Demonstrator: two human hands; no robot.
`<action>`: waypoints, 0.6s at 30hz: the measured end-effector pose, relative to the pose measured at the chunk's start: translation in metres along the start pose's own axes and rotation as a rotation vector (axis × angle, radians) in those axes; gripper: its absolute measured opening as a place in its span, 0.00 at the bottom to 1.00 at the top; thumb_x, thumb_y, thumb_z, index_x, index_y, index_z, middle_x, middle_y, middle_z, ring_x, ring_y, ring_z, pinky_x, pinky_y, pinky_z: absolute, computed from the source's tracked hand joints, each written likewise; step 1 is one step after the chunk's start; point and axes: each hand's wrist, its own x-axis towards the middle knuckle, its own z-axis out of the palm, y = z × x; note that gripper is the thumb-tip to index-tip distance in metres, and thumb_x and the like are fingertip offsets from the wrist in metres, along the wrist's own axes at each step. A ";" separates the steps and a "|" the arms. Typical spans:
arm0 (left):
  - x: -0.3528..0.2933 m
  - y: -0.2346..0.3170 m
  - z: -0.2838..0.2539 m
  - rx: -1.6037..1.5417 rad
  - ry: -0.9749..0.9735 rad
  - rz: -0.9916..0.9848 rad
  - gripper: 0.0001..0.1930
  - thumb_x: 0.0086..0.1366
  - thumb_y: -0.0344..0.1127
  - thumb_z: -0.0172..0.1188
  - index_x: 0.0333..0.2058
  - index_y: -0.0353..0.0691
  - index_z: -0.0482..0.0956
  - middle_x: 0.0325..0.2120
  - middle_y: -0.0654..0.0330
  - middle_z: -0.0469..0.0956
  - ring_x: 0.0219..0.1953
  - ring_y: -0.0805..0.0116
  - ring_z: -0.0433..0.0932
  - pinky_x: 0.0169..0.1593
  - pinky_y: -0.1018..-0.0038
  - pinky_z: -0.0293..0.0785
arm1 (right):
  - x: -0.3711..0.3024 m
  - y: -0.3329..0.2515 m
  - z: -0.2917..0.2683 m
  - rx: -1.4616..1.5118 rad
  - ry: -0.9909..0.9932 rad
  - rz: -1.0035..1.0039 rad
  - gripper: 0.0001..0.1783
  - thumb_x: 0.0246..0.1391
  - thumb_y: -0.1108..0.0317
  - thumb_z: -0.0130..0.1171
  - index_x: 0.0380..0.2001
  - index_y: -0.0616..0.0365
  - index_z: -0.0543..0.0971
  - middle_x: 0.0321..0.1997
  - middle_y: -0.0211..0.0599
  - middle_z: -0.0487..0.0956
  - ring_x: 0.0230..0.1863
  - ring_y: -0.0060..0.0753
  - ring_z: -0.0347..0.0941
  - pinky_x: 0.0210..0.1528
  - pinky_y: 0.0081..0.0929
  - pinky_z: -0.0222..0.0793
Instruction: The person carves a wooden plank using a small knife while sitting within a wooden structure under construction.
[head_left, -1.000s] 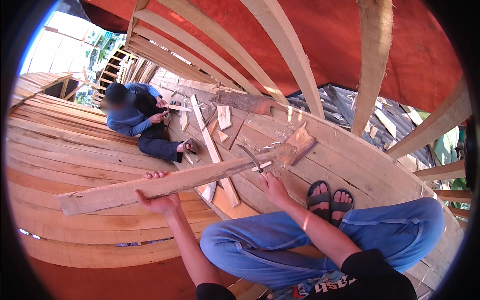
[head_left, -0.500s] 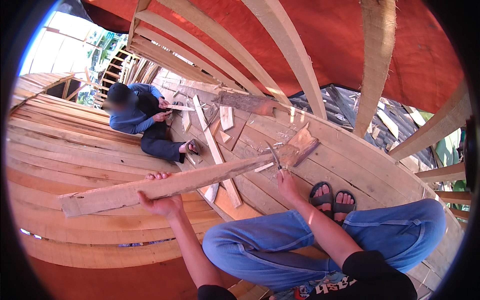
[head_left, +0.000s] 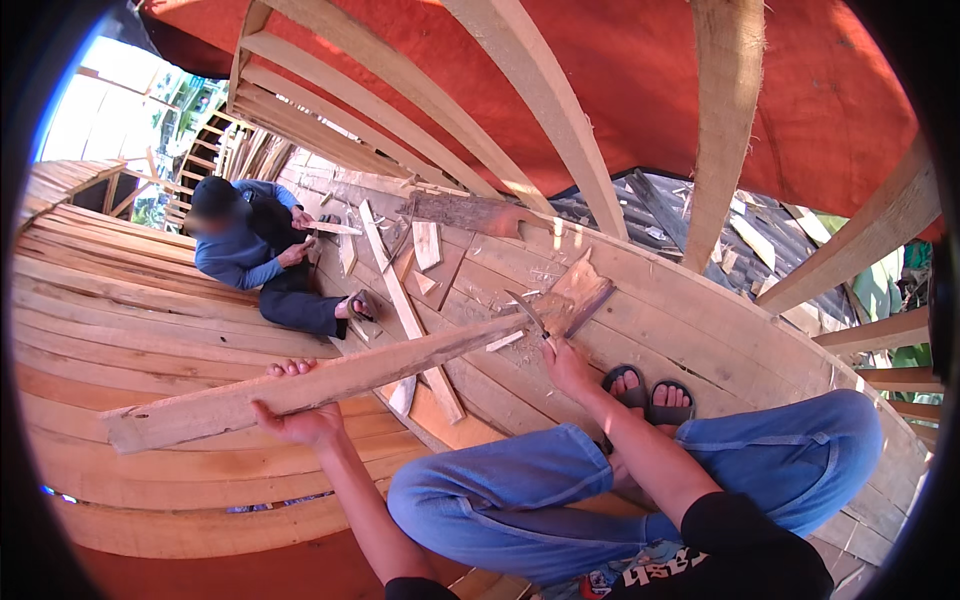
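My left hand (head_left: 300,413) is wrapped round the near part of a long wooden plank (head_left: 375,367), thumb below and fingers over the upper edge. The plank slants up to the right, and its narrow far end reaches a rough wooden block (head_left: 580,293) on the floor. My right hand (head_left: 567,368) is closed on the handle of a knife with a curved blade (head_left: 525,309). That blade stands beside the plank's far end, in front of the block; whether it touches the wood I cannot tell. The knife's handle is mostly hidden in my fist.
A person in blue (head_left: 240,240) sits at the left, holding a pointed wood piece (head_left: 332,228). Offcuts (head_left: 427,245), shavings and a long strip (head_left: 412,315) lie on the plank floor (head_left: 690,320). Curved timber ribs (head_left: 722,130) rise at the right before a red tarp (head_left: 640,70).
The whole view has shifted slightly, so the scene sits further left. The curved blade leans a little more to the left; both hands keep their holds.
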 end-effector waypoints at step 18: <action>-0.004 0.006 -0.012 0.052 0.083 0.021 0.27 0.59 0.62 0.51 0.36 0.39 0.66 0.29 0.57 0.66 0.35 0.62 0.66 0.47 0.64 0.64 | -0.020 -0.051 0.019 0.056 -0.127 -0.228 0.24 0.63 0.52 0.45 0.34 0.67 0.74 0.30 0.65 0.77 0.36 0.67 0.75 0.40 0.57 0.68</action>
